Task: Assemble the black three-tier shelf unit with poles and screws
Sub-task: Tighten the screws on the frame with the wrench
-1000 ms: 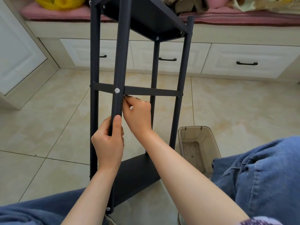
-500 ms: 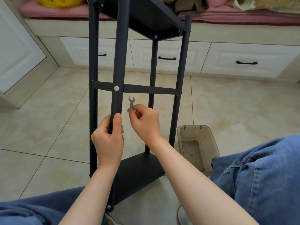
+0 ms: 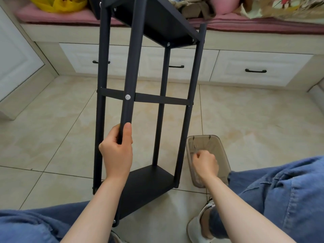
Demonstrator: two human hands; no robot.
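The left grip (image 3: pixel 116 155) is clamped on the nearest pole (image 3: pixel 130 67) of the black shelf unit (image 3: pixel 191 85), fingers wrapped round the tube and the thumb lying up along its front. The unit stands on the tiled floor (image 3: pixel 245 120) between the person's knees, tilted so that its upper end leans away from this grip. Just above the thumb, on the same pole, a silver screw (image 3: pixel 127 97) sits where the middle tier (image 3: pixel 161 99), seen edge-on as a thin bar, meets it. The bottom tier (image 3: pixel 147 183) lies below and to the right of the left grip, partly behind the wrist; the top tier (image 3: pixel 157 20) is far above it.

The right grip (image 3: pixel 205 163) is well apart from the unit, to the right of its far right pole, and hovers over the mouth of a clear smoky plastic bin (image 3: pixel 203 140) on the floor. Its fingers are curled in toward the palm; whether they hold anything cannot be told.

Beyond both grips, white drawers (image 3: pixel 259 67) with dark handles run under a pink cushion (image 3: pixel 70 16) carrying a yellow bag (image 3: pixel 57 3). Blue jeans (image 3: pixel 280 190) frame both forearms, and a light shoe (image 3: pixel 194 230) sits below the right wrist.
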